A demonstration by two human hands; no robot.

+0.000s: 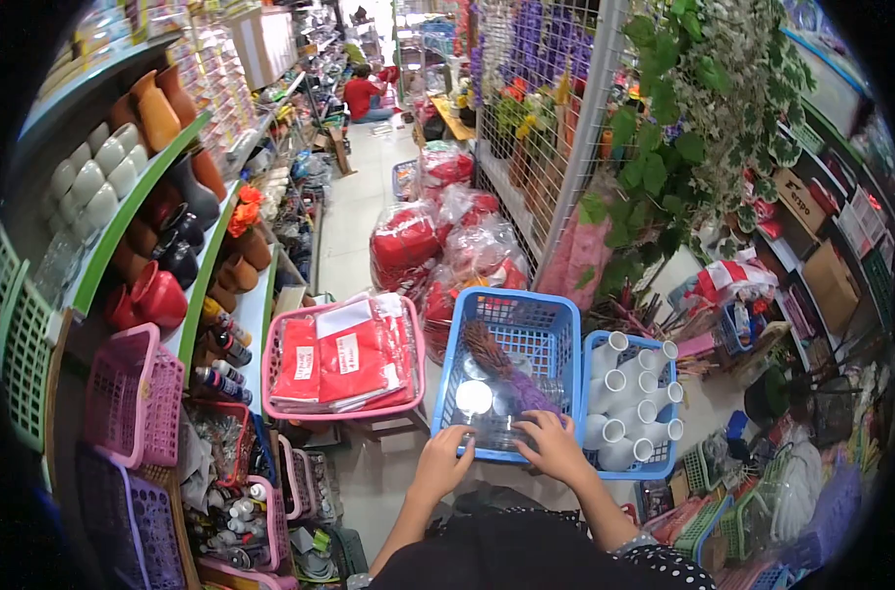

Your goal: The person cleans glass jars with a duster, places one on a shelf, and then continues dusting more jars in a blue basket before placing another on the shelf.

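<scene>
A blue plastic basket [573,339] stands in front of me, holding a brown and purple dried bunch [496,354] and a clear, shiny item [477,401] I cannot fully make out. My left hand [444,460] is at the basket's near left corner, fingers apart. Over the near edge, towards the right, my right hand [550,447] has its fingers spread beside the clear item. To the left sits a pink basket [421,369] with red packets [344,359] in clear wrap. A second blue basket [632,474] on the right holds several white vases [612,382].
Plastic-wrapped red bundles [405,241] lie beyond the baskets in the aisle [354,216]. Shelves of vases [157,113] line the left. A wire rack [565,187] and hanging greenery [654,128] stand right. A person in red [361,96] sits far back.
</scene>
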